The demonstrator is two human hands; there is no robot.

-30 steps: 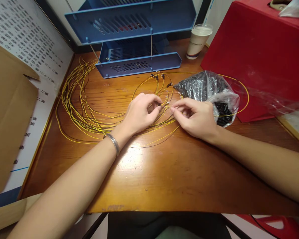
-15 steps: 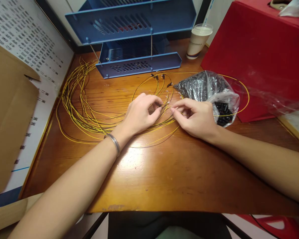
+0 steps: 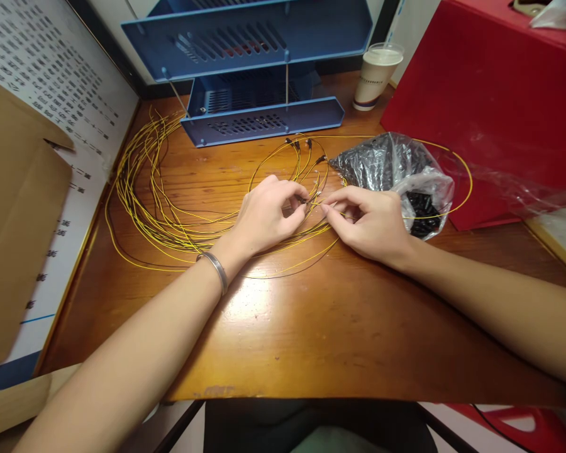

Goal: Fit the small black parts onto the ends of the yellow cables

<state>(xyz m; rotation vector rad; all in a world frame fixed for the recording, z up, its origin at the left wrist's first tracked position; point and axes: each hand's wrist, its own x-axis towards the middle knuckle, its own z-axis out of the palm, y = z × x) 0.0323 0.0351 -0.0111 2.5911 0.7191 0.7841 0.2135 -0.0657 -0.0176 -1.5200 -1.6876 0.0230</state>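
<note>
My left hand (image 3: 273,211) pinches a small dark piece at the end of a wire, thumb and forefinger together. Just right of it, my right hand (image 3: 370,221) has its fingertips closed on a thin yellow wire. A large loose coil of yellow and black wires (image 3: 136,207) spreads over the wooden table and runs under my left hand. Beyond the hands, several wire ends carry small black connectors (image 3: 321,160). A clear plastic bag (image 3: 382,160) of small black parts (image 3: 423,206) lies open behind my right hand.
A blue tiered tray (image 3: 264,123) stands at the back of the table (image 3: 283,340). Near it is a lidded paper cup (image 3: 376,75). A red box (image 3: 490,113) stands at the right, with clear plastic film beside it. Brown cardboard (image 3: 23,226) and a printed sheet are at the left.
</note>
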